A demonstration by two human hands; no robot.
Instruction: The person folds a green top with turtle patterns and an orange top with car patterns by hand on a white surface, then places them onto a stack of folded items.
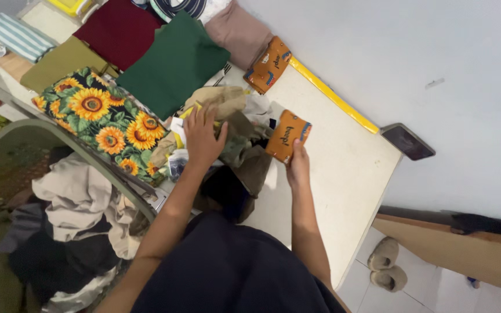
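Pale wall and a cream table fill the right half of the frame, the table edged with a yellow strip along its far side. Nearest, at lower left, a mesh basket of crumpled clothes is seen, its contents too tangled to count. Two slippers lie on the tiled floor at lower right.

At centre, the left hand is laid flat, fingers spread, on a heap of loose garments; nothing is gripped. The right hand is pressed on the near edge of one folded orange printed cloth, just right of the heap; whether the fingers are closed on it cannot be told.

Farther off, a second orange printed cloth lies by the strip, and one dark phone overhangs the table's right corner. At upper left, folded fabrics are stacked: sunflower print, green, maroon, olive. Others are cut off by the frame.
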